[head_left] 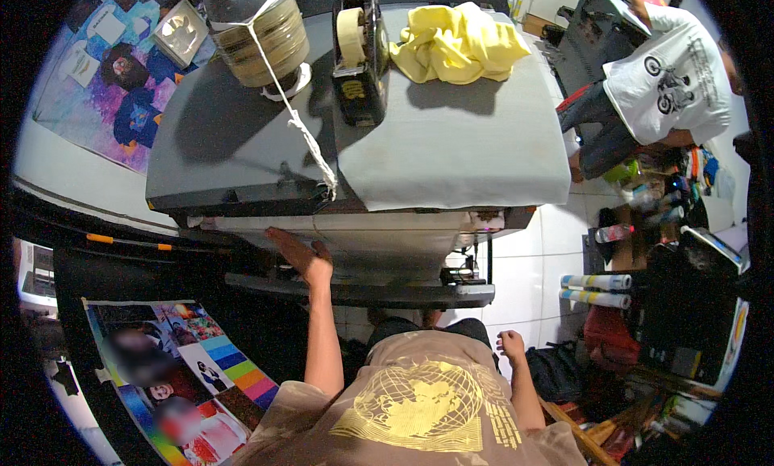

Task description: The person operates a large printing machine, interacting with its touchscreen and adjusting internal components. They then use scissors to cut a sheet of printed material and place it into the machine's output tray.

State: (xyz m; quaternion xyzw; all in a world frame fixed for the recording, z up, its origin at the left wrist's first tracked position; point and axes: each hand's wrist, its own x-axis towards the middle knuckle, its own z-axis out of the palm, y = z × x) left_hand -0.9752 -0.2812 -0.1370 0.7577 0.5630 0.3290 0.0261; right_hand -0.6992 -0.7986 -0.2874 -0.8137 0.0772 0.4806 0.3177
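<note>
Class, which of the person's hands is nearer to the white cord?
Left. The left hand is held out, short of the frayed end of the white cord; the right hand is farther away, down by the person's right side.

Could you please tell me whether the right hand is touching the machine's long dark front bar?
Apart. The head view shows white floor tiles in the gap between the right hand and the right end of the front bar.
</note>
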